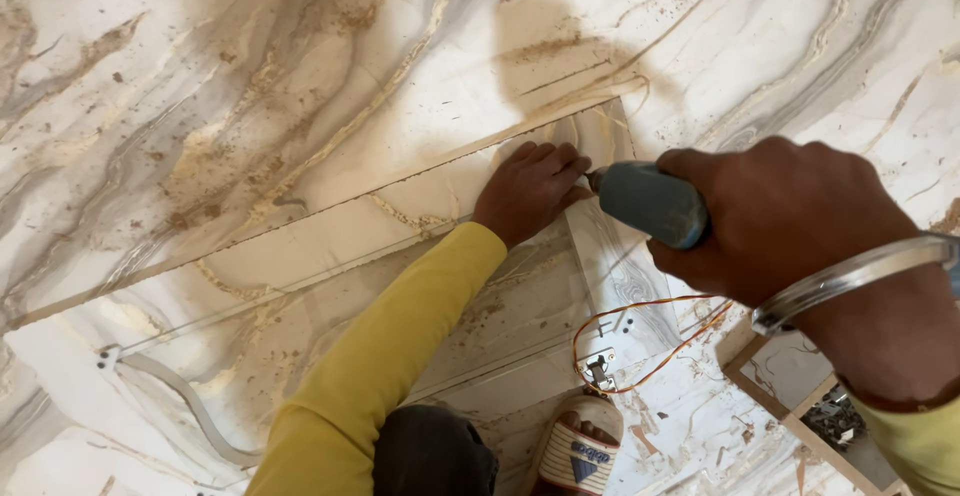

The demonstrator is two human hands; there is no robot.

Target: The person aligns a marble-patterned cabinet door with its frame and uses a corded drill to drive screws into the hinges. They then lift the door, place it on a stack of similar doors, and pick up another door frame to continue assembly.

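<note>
Both hands busy: right hand point(790, 221) grips blue tool point(648, 202), left hand point(530, 191) flat on marble slab point(330, 236).

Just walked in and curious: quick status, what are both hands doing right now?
Right hand shut on blue tool, tip at tile. Left hand flat on tile, open, beside tip. Orange wire loose below, clear of tool.

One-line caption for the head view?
Left hand presses a marble strip while right hand grips a blue-handled tool at its end.
</note>
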